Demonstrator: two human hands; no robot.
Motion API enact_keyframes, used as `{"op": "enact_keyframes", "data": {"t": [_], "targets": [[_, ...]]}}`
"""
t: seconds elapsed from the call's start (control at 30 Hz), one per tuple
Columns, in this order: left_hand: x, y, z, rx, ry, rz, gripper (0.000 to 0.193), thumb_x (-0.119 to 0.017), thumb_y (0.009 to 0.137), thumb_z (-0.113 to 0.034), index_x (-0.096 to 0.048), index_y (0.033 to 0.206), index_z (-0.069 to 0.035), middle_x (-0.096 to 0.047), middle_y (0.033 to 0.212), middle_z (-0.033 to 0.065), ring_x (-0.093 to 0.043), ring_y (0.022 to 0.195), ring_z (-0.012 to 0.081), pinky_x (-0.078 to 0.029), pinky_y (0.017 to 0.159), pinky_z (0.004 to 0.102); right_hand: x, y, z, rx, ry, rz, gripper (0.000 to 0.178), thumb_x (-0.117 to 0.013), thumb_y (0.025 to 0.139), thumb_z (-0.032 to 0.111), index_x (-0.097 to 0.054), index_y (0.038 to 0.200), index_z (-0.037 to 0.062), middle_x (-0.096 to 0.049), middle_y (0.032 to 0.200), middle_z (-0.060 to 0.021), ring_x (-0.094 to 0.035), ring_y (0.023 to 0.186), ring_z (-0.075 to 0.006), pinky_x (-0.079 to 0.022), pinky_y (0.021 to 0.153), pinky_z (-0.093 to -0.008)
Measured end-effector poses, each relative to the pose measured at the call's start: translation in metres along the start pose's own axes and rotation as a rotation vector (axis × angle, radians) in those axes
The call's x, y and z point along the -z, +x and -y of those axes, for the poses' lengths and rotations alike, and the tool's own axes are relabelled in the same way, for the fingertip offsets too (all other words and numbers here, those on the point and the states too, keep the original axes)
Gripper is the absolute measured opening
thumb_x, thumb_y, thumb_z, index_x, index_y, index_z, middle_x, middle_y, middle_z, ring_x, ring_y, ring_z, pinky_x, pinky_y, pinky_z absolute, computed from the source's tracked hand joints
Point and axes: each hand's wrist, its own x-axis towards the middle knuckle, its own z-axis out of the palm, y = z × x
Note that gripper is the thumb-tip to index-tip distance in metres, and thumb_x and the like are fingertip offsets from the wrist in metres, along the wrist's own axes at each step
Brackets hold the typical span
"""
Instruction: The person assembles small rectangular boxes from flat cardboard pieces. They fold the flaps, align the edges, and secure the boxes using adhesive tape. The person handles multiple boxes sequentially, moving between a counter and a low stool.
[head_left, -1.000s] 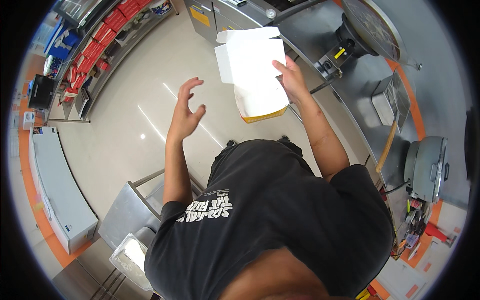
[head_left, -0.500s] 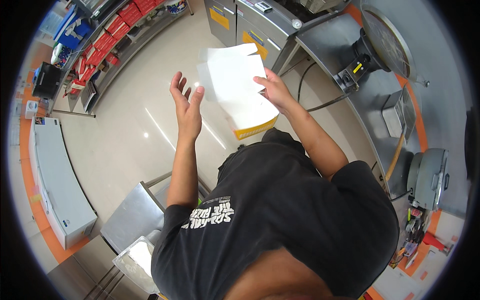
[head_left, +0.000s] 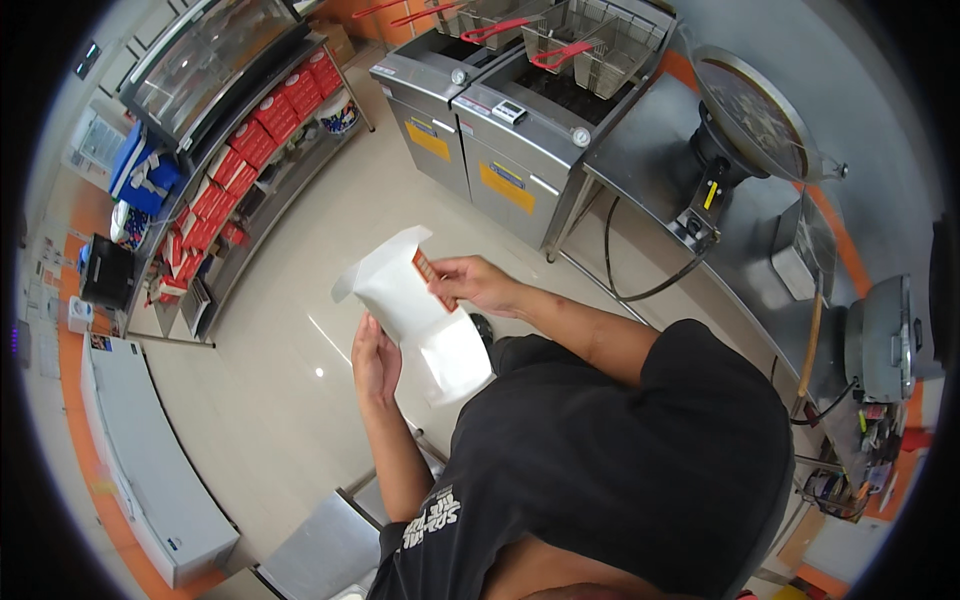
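Box (head_left: 403, 308): lid up, between both hands' fingers | probably light, springy card, easily creased; best held by folded edges | right hand (head_left: 466, 287): fingers pinch its orange flap (head_left: 422, 266) | left hand (head_left: 374, 362): fingers at its left side, grip unclear | fryer (head_left: 515, 186): beyond right fingers

- Only thing I've got on my feed is one folding carton (head_left: 402, 300), thin card, plain white inside, with an orange-red printed panel along its right side.
- It's open: I'm looking right into the white inside, and flaps stick out at the far and left ends.
- Sits at a slant, far end toward upper left.
- Right hand (head_left: 472, 284) pinches the printed panel; left hand (head_left: 376, 362) is at the left edge.
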Motion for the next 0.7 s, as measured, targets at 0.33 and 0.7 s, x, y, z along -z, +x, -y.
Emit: {"op": "enact_keyframes", "data": {"t": [0.33,0.7], "targets": [[0.011,0.118,-0.066,-0.249,0.537,-0.405,0.017,-0.072,0.092,-0.012,-0.072,0.098,0.004,-0.071,0.094,0.0071,-0.063,0.084,0.0112,-0.051,0.077,0.0239,0.008,0.15,0.029,0.086,-0.006,0.058,0.035,-0.069,0.095,0.028,-0.072,0.112,-0.0018,-0.073,0.097,-0.0073,-0.063,0.09,-0.0088,-0.051,0.082,-0.027],[0.004,0.201,-0.084,-0.307,0.708,-0.514,0.016,-0.072,0.092,-0.01,-0.071,0.094,0.005,-0.068,0.088,0.0043,-0.06,0.076,0.0096,-0.049,0.069,0.0217,0.02,0.227,0.045,0.444,-0.13,-0.212,0.047,-0.068,0.094,0.028,-0.056,0.131,0.0009,-0.067,0.109,-0.0123,-0.067,0.098,-0.0188,-0.054,0.084,-0.0351]]}}
